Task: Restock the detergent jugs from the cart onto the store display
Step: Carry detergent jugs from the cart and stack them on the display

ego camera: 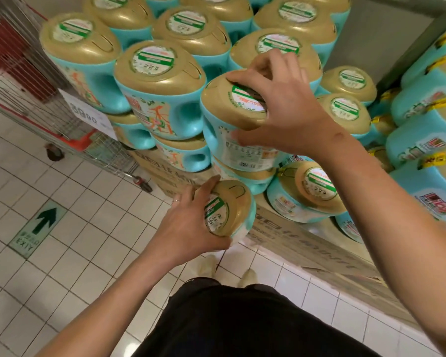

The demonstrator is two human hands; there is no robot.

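A: State of right hand (281, 106)?
B: Clamped on upper jug (229, 143), frame centre; fingers curled over gold cap (222, 106), thumb pressed to side label. Set at front of stacked jugs (160, 81) filling upper frame.
A: And left hand (188, 222)?
B: Wrapped round cap of lower jug (232, 210), lower centre, just beside cardboard boxes (307, 243) under the display.
A: Surroundings?
B: Wire cart (18, 81) at upper left; green exit arrow (44, 220) on tiled floor (88, 266), lower left
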